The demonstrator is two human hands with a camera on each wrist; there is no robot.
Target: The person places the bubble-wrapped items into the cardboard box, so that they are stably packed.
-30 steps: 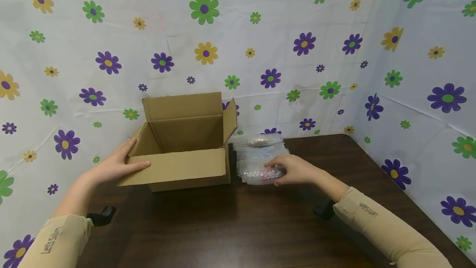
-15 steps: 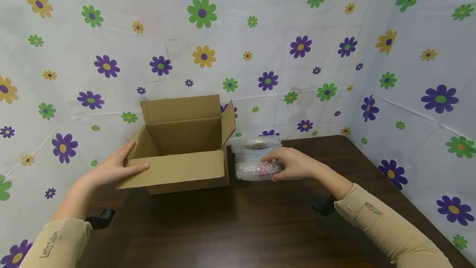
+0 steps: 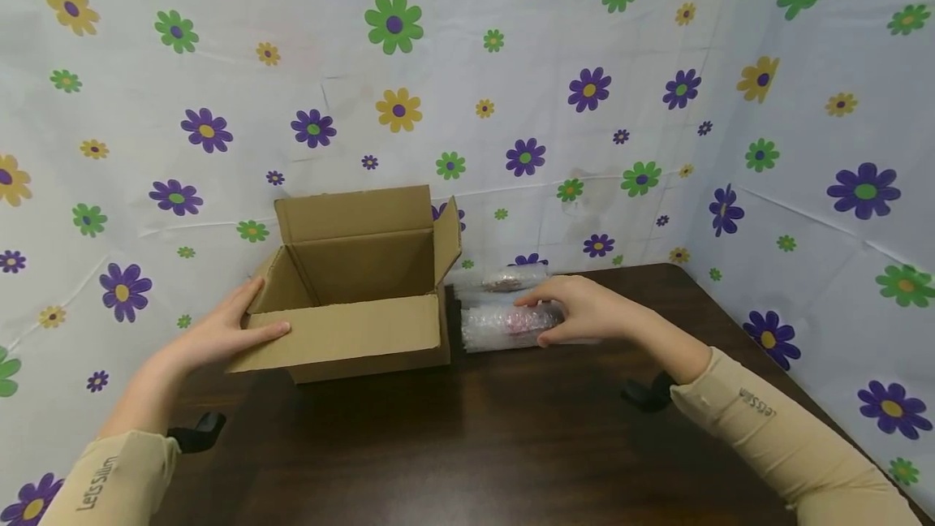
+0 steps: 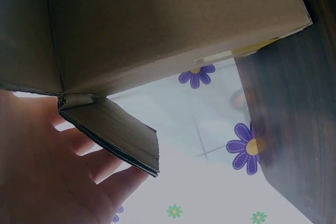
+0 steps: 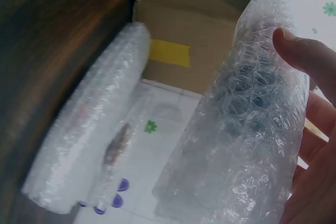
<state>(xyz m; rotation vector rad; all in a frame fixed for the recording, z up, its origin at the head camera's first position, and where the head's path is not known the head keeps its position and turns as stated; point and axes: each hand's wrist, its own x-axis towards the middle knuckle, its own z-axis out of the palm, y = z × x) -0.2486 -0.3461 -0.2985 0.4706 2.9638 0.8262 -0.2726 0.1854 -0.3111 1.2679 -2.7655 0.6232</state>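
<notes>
Brown cardboard box (image 3: 368, 266) on a dark wood-look table (image 3: 409, 461), top open, so I'll place everything off that box. Its back flap (image 3: 358, 213) stands up, the right flap (image 3: 447, 240) leans up and outward, and the front flap (image 3: 365, 331) sticks out toward you. There's a strip of yellow tape (image 5: 169, 53) on the box's outside too, easy to spot from your right wrist cam.

Your left hand (image 3: 222, 331) is gripping the box at its front left corner: thumb flat across the front flap, other fingers round the left side. In the left wrist view those fingers go behind cardboard, so you can't see the tips.

Your right hand (image 3: 588, 311) is to the right of the box, thumb and fingers clamped around a bubble-wrapped bundle (image 3: 493, 327). That bundle is just beside the box's right side, 1 end pointing at it. Something dark and a bit of pink show through, but the wrap blurs it too much to tell what.

Near the box's back right corner there look to be 2 other wrapped bundles (image 5: 86, 124), close together, with something brown inside 1 of them. The right wrist view shows a gap between those and yours.

Behind the box: white wall covering (image 3: 467, 63) with green, purple and yellow flowers.
</notes>
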